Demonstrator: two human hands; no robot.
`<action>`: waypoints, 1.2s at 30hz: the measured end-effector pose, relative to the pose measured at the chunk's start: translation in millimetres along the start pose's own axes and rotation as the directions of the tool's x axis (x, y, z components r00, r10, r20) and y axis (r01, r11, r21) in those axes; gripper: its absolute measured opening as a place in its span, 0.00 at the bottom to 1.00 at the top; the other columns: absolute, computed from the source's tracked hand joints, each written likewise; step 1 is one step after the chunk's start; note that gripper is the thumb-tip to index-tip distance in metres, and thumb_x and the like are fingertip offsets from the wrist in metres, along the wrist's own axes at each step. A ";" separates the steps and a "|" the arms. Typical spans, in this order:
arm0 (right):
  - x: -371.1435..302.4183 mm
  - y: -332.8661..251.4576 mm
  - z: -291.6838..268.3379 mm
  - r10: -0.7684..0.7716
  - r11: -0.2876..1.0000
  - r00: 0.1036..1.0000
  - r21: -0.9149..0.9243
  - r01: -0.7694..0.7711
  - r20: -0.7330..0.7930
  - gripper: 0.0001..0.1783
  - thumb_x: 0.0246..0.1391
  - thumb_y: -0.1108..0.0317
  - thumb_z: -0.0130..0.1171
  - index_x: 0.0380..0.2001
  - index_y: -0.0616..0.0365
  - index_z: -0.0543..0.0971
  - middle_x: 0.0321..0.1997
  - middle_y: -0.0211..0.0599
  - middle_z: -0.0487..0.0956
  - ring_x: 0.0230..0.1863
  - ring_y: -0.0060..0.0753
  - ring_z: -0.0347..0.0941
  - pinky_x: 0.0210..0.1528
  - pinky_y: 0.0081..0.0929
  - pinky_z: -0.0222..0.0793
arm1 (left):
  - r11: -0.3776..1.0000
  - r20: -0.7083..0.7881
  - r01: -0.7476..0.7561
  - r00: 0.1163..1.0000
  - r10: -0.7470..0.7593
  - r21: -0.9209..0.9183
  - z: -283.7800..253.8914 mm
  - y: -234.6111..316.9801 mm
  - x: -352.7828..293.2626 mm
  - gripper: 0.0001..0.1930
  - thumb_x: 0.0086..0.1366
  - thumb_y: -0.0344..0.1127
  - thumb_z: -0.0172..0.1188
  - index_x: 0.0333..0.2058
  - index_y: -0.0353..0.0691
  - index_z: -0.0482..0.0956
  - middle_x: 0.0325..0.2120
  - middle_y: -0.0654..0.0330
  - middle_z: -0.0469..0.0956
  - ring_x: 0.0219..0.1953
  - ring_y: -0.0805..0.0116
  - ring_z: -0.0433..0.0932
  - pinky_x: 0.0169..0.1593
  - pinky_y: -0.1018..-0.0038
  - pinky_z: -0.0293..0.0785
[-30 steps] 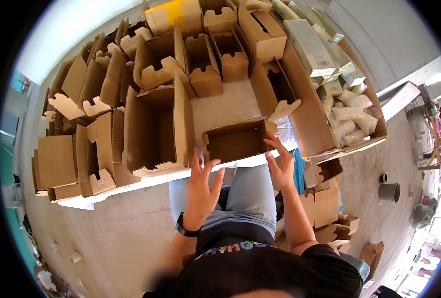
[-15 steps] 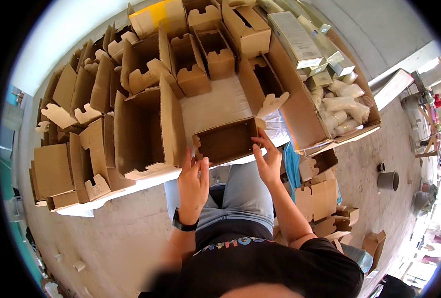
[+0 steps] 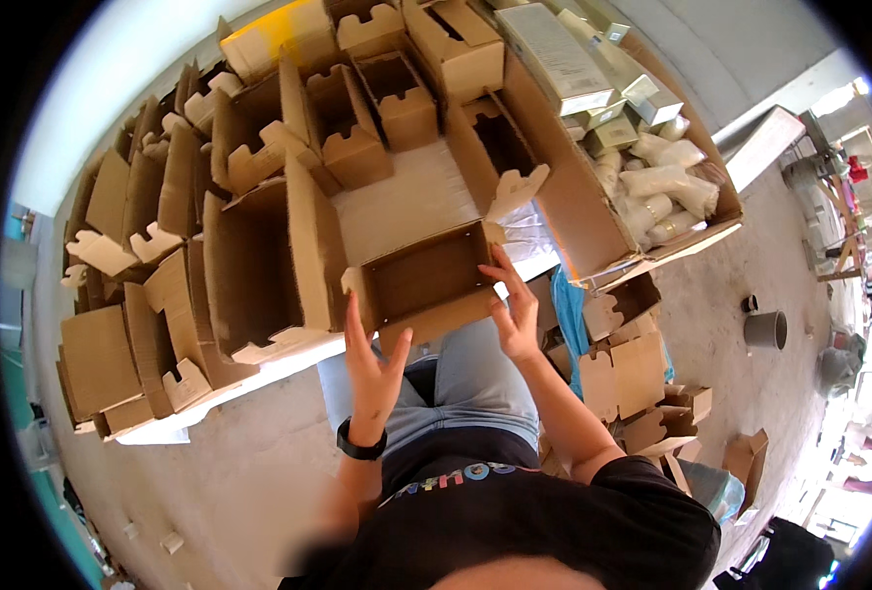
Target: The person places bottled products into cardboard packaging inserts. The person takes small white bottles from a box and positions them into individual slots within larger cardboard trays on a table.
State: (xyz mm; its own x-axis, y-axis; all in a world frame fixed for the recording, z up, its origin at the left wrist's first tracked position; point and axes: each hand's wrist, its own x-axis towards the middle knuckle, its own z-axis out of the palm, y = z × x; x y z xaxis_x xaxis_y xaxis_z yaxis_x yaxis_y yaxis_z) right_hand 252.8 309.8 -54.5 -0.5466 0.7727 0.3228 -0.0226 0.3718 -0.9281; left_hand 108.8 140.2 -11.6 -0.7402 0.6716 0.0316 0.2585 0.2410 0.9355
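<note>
The open cardboard box point(image 3: 434, 285) had slid nearer the bench point(image 3: 411, 202) edge, over the lap. It looked light, stiff but crushable, best gripped by side walls. Left hand point(image 3: 372, 359) and right hand point(image 3: 515, 310) clasped its sides.

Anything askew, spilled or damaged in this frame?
Nothing looks damaged. The open box between the left hand and right hand overhangs the table edge, and loose boxes on the floor lie scattered at the person's right.
</note>
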 end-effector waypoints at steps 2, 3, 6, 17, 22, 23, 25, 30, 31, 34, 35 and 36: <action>-2.4 4.6 2.2 0.004 1.000 1.000 0.007 -0.004 -0.013 0.26 0.41 0.76 0.48 0.48 0.65 0.76 0.67 0.56 0.64 0.70 0.53 0.57 0.70 0.41 0.50 | 1.000 0.008 -0.005 1.000 0.005 -0.015 2.5 -8.0 -3.1 0.45 0.57 0.33 0.67 0.68 0.42 0.49 0.67 0.47 0.53 0.67 0.51 0.57 0.60 0.57 0.65; -3.4 5.7 2.3 0.002 1.000 1.000 -0.013 -0.002 -0.008 0.25 0.41 0.76 0.48 0.48 0.65 0.76 0.66 0.56 0.64 0.70 0.54 0.57 0.70 0.41 0.50 | 1.000 0.025 -0.006 1.000 0.006 -0.005 2.2 -9.9 -3.2 0.45 0.57 0.33 0.68 0.68 0.42 0.49 0.67 0.47 0.53 0.67 0.51 0.56 0.61 0.57 0.64; -5.7 6.8 3.1 -0.024 0.996 1.000 -0.081 0.024 0.001 0.24 0.40 0.78 0.49 0.46 0.66 0.77 0.66 0.57 0.64 0.70 0.54 0.57 0.69 0.41 0.52 | 0.998 0.047 -0.053 0.998 0.051 0.043 3.2 -21.6 -1.5 0.47 0.56 0.33 0.68 0.68 0.42 0.47 0.67 0.47 0.52 0.68 0.50 0.55 0.63 0.57 0.62; -4.7 12.0 1.2 -0.074 0.989 0.997 -0.130 0.074 0.000 0.20 0.43 0.78 0.51 0.44 0.65 0.79 0.66 0.55 0.65 0.69 0.52 0.58 0.68 0.39 0.54 | 0.997 0.017 -0.073 0.997 0.072 0.024 11.7 -38.4 1.2 0.48 0.57 0.38 0.68 0.69 0.42 0.45 0.69 0.50 0.49 0.69 0.49 0.52 0.64 0.59 0.58; -1.1 2.9 -4.7 -0.058 0.989 0.998 -0.133 0.061 0.028 0.19 0.46 0.78 0.52 0.45 0.63 0.78 0.66 0.53 0.66 0.69 0.51 0.59 0.68 0.39 0.54 | 0.998 0.026 -0.046 0.999 0.045 0.031 10.0 -30.5 0.6 0.49 0.57 0.40 0.69 0.69 0.44 0.45 0.70 0.52 0.48 0.69 0.51 0.52 0.64 0.57 0.60; -0.7 1.7 -6.4 -0.051 0.989 0.998 -0.135 0.055 0.031 0.19 0.47 0.77 0.53 0.45 0.63 0.78 0.65 0.52 0.67 0.69 0.51 0.59 0.68 0.39 0.54 | 0.999 0.026 -0.040 0.999 0.039 0.026 10.1 -29.8 0.5 0.49 0.57 0.40 0.69 0.69 0.44 0.45 0.70 0.52 0.48 0.69 0.51 0.52 0.63 0.56 0.60; 0.8 -3.6 -9.2 -0.026 0.992 0.999 -0.126 0.030 0.026 0.18 0.48 0.77 0.54 0.45 0.62 0.78 0.64 0.51 0.68 0.67 0.50 0.62 0.67 0.38 0.56 | 0.999 0.034 -0.040 0.999 0.039 0.010 9.2 -30.0 1.9 0.48 0.58 0.40 0.68 0.69 0.45 0.45 0.70 0.52 0.48 0.70 0.51 0.51 0.64 0.54 0.59; 7.2 -44.3 -30.0 -0.031 0.994 0.999 -0.109 0.028 -0.023 0.17 0.49 0.75 0.54 0.45 0.62 0.78 0.60 0.49 0.72 0.61 0.48 0.69 0.62 0.37 0.61 | 0.999 0.054 0.032 0.998 -0.031 -0.019 6.9 -25.9 1.9 0.48 0.57 0.37 0.68 0.69 0.45 0.46 0.69 0.52 0.48 0.70 0.50 0.50 0.64 0.50 0.58; 12.6 -54.4 -36.1 -0.113 0.985 0.992 -0.135 0.104 -0.058 0.17 0.48 0.76 0.57 0.44 0.60 0.78 0.57 0.48 0.75 0.57 0.49 0.72 0.59 0.36 0.66 | 0.999 0.056 0.032 0.998 -0.030 -0.036 7.1 -29.0 0.9 0.47 0.57 0.36 0.68 0.69 0.45 0.46 0.69 0.52 0.47 0.70 0.49 0.50 0.64 0.49 0.57; 28.3 -86.1 -69.0 -0.258 0.943 0.957 -0.251 0.221 -0.129 0.17 0.48 0.77 0.54 0.43 0.61 0.79 0.52 0.48 0.78 0.55 0.45 0.74 0.57 0.35 0.66 | 0.998 0.059 0.045 0.997 -0.042 -0.053 7.7 -25.7 2.4 0.48 0.57 0.34 0.67 0.70 0.46 0.44 0.70 0.52 0.46 0.70 0.50 0.49 0.67 0.50 0.53; 35.9 -90.6 -82.9 -0.313 0.915 0.937 -0.314 0.252 -0.159 0.16 0.48 0.77 0.53 0.42 0.63 0.79 0.50 0.48 0.79 0.53 0.42 0.73 0.58 0.35 0.65 | 0.997 0.057 0.054 0.997 -0.051 -0.051 6.9 -24.4 1.8 0.48 0.57 0.33 0.67 0.70 0.46 0.44 0.70 0.52 0.45 0.70 0.51 0.49 0.68 0.50 0.51; 47.3 -96.4 -100.4 -0.382 0.873 0.901 -0.400 0.280 -0.204 0.16 0.46 0.79 0.53 0.41 0.62 0.80 0.48 0.46 0.80 0.51 0.42 0.75 0.54 0.33 0.67 | 0.998 0.057 0.048 0.997 -0.046 -0.041 6.6 -24.4 1.8 0.48 0.57 0.34 0.67 0.70 0.46 0.44 0.70 0.52 0.46 0.70 0.50 0.49 0.67 0.49 0.53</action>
State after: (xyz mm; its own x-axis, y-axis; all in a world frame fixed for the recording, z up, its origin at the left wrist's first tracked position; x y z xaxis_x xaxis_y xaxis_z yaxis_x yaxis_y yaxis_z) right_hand 313.1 362.2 68.8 -0.3136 0.6590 0.6837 0.1624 0.7466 -0.6452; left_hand 105.2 140.1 -36.7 -0.7144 0.6990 -0.0317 0.1969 0.2442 0.9495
